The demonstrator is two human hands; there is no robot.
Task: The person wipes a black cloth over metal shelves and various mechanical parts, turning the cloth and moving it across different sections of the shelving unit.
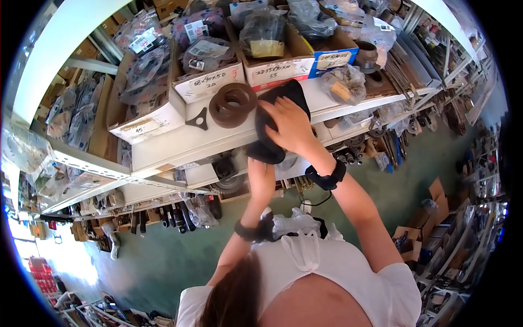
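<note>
A soft black cloth or pouch (300, 92) hangs over the front edge of a white shelf (163, 151). My right hand (288, 122) lies on top of it, fingers spread over the fabric and thumb pressing its near side. My left hand (261, 165) reaches up from below, with its fingers hidden by the black material; their grip cannot be seen. Just left of the cloth, brown ring seals (233, 105) are stacked, a smaller one on a larger one. Beside them lies a black three-pointed plate (199, 119) with a round hole.
Behind stand open cardboard boxes (210, 83) with bagged parts and handwritten sizes. A bagged part (345, 85) sits to the right, near a metal bushing (365, 55). Gears and shafts (351, 143) fill lower shelves. Opened cartons (421, 225) stand on the green floor (171, 261).
</note>
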